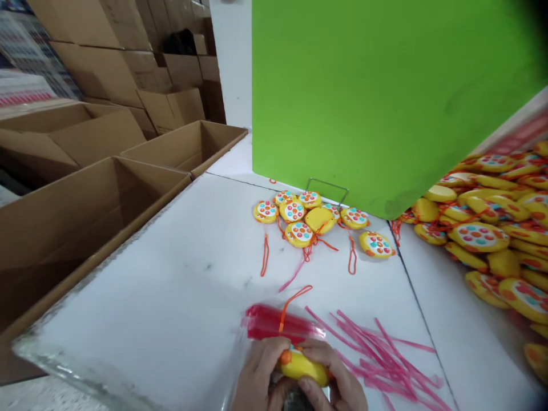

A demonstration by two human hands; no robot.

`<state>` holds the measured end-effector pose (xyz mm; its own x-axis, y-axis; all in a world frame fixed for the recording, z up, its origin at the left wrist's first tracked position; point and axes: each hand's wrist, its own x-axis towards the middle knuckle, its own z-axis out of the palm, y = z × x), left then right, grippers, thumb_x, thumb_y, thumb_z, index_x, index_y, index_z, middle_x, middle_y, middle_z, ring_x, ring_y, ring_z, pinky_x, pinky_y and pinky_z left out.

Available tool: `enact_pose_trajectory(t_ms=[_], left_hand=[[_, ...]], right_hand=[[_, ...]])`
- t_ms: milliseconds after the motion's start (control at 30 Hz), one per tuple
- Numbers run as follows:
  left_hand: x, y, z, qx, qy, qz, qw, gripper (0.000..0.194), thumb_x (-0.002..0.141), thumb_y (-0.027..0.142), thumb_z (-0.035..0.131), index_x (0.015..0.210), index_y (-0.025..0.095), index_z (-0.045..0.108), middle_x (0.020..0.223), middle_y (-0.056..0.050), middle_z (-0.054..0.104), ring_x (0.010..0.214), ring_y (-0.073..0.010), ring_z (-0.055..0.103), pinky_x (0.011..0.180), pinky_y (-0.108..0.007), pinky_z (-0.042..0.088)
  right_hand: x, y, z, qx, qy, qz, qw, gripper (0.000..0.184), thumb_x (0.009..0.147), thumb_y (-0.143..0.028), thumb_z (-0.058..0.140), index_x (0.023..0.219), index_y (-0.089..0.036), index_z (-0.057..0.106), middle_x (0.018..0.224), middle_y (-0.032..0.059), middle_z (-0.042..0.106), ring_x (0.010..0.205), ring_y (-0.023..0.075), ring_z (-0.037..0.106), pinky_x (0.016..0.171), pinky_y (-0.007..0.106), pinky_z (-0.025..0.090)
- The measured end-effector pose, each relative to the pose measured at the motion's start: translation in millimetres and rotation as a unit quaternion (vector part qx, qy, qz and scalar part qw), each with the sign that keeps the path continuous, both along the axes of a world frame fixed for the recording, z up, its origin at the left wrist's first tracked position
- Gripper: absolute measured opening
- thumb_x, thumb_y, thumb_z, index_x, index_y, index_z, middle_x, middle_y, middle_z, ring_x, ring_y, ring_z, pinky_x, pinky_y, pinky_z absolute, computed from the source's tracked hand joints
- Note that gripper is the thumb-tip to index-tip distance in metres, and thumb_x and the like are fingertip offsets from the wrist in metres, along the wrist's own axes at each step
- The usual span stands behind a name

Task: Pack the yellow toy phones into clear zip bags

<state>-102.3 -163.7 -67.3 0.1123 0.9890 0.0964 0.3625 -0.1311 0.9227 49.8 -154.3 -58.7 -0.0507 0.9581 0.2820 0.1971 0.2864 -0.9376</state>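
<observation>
A yellow oval toy (303, 368) with an orange knob and an orange cord loop (291, 302) is held between both hands near the table's front edge. My left hand (261, 374) grips its left end, and my right hand (336, 374) closes round its right end. Something dark shows just below the toy, too hidden to name. Behind my hands lies a clear plastic bag (274, 321) with red-pink strips inside. Loose pink strips (385, 359) are scattered to the right of my right hand.
Several yellow toys with coloured dots (299, 233) lie before a leaning green board (363, 103) and a bent wire (327, 182). A large pile of such toys (482, 235) is at right. Open cardboard boxes (149, 182) line the left edge of the white table (171, 297).
</observation>
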Motion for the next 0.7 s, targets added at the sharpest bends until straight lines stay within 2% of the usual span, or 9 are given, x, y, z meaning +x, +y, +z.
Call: enact_pose_trajectory(t_ms=[100,200,267,333,400,500,567,600,700], left_hand=[[1.8,1.4,5.8,-0.012,0.014,0.014,1.0,0.035,0.077,0.018,0.054,0.112,0.024,0.055,0.1,-0.006,0.067,0.086,-0.0203,0.063,0.075,-0.029,0.053],[-0.4,6.7,15.8,-0.037,0.057,-0.011,0.998,0.032,0.079,0.023,0.057,0.111,0.02,0.055,0.1,-0.007,0.068,0.087,-0.0206,0.064,0.076,-0.029,0.053],[-3.4,9.3,20.8,-0.027,0.092,0.0,0.995,0.033,0.081,0.024,0.056,0.114,0.019,0.052,0.105,-0.009,0.066,0.093,-0.0206,0.063,0.078,-0.028,0.054],[-5.3,9.5,20.3,0.028,0.128,0.022,0.991,0.023,0.084,0.024,0.052,0.106,0.018,0.052,0.104,-0.01,0.066,0.093,-0.0203,0.063,0.077,-0.028,0.054],[-4.2,7.1,13.0,0.117,0.194,0.008,0.974,0.013,0.085,0.019,0.048,0.095,0.018,0.055,0.099,-0.01,0.066,0.091,-0.0212,0.063,0.076,-0.03,0.055],[2.6,1.7,-5.1,0.243,0.328,-0.037,0.912,0.022,0.083,0.011,0.043,0.099,0.013,0.057,0.098,-0.011,0.066,0.09,-0.0249,0.063,0.076,-0.036,0.055],[7.3,-0.7,-15.5,0.28,0.37,-0.038,0.885,0.029,0.083,0.008,0.038,0.107,0.009,0.055,0.094,-0.013,0.066,0.084,-0.025,0.063,0.071,-0.038,0.055],[8.9,-1.2,-19.0,0.284,0.375,-0.034,0.882,0.028,0.084,0.007,0.036,0.103,0.009,0.057,0.087,-0.011,0.066,0.077,-0.0239,0.063,0.066,-0.037,0.055],[10.9,-2.0,-23.8,0.285,0.362,-0.033,0.887,0.031,0.087,0.01,0.03,0.074,0.016,0.058,0.066,-0.005,0.06,0.059,-0.0196,0.057,0.054,-0.033,0.052]], right_hand=[[1.3,2.4,2.8,0.016,-0.023,-0.015,1.0,0.017,0.083,-0.039,0.058,0.098,-0.029,0.058,0.092,0.0011,0.066,0.087,0.0163,0.064,0.073,0.02,0.052],[9.9,8.9,9.9,0.005,-0.084,0.038,0.996,0.021,0.083,-0.03,0.058,0.105,-0.03,0.054,0.095,0.0002,0.067,0.086,0.0154,0.065,0.073,0.02,0.052],[18.0,15.3,16.0,-0.034,-0.132,0.093,0.986,0.03,0.083,-0.024,0.056,0.113,-0.03,0.051,0.102,0.0008,0.067,0.09,0.0158,0.065,0.077,0.022,0.052],[25.7,22.1,21.4,-0.106,-0.131,0.107,0.98,0.036,0.084,-0.025,0.054,0.119,-0.028,0.049,0.114,0.0037,0.064,0.1,0.0182,0.061,0.085,0.027,0.05],[31.6,28.2,25.3,-0.213,-0.055,0.088,0.972,0.04,0.084,-0.033,0.054,0.122,-0.024,0.047,0.118,0.008,0.06,0.101,0.022,0.061,0.081,0.032,0.053],[36.1,33.3,29.3,-0.359,0.114,0.047,0.925,0.05,0.079,-0.044,0.06,0.121,-0.019,0.048,0.112,0.0104,0.06,0.09,0.0239,0.062,0.059,0.031,0.055],[36.7,33.1,30.5,-0.404,0.196,0.023,0.893,0.052,0.075,-0.043,0.066,0.12,-0.021,0.049,0.112,0.0085,0.06,0.089,0.0229,0.061,0.056,0.029,0.054],[36.6,32.1,30.3,-0.414,0.227,0.014,0.882,0.052,0.074,-0.041,0.068,0.119,-0.022,0.049,0.112,0.0072,0.06,0.088,0.0219,0.061,0.058,0.029,0.054],[35.9,27.1,25.5,-0.429,0.281,-0.008,0.858,0.056,0.072,-0.036,0.072,0.12,-0.023,0.048,0.097,0.0034,0.064,0.077,0.0176,0.062,0.053,0.027,0.053]])
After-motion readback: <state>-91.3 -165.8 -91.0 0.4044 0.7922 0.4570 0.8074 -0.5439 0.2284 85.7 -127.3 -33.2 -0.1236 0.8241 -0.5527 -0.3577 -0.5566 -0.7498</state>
